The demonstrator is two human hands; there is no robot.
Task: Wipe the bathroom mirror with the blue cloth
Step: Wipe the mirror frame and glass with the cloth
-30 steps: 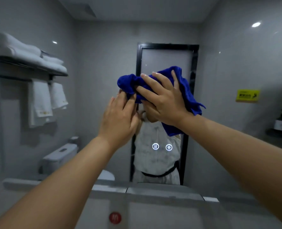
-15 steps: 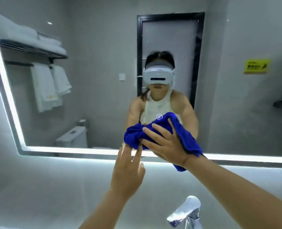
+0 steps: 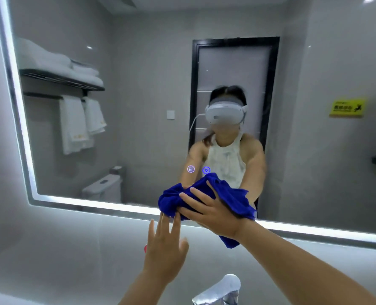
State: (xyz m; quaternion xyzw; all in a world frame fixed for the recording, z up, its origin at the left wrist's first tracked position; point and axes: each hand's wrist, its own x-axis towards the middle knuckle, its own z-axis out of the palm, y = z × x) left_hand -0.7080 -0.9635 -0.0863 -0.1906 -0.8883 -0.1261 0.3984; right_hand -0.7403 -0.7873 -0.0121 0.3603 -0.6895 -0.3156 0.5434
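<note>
Two hands at mirror's [image 3: 138,128] lit lower edge. Right [image 3: 213,213] presses bunched, fuzzy blue cloth [image 3: 204,194] flat against glass, fingers spread. Left [image 3: 165,249] open below, fingers splayed, fingertips reaching cloth's lower edge.

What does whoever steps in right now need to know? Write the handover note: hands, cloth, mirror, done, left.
Right hand: pressing the blue cloth flat on the mirror, at the bottom edge near the middle, just below the two lit touch icons.
Left hand: open, fingers spread, empty, below the mirror's lit rim, fingertips almost at the cloth.
Faucet: directly below the hands.
Done: cannot tell which areas have been wiped; no streaks show.
Left: probably the wide stretches to the left, right and top, working out from the cloth.
</note>
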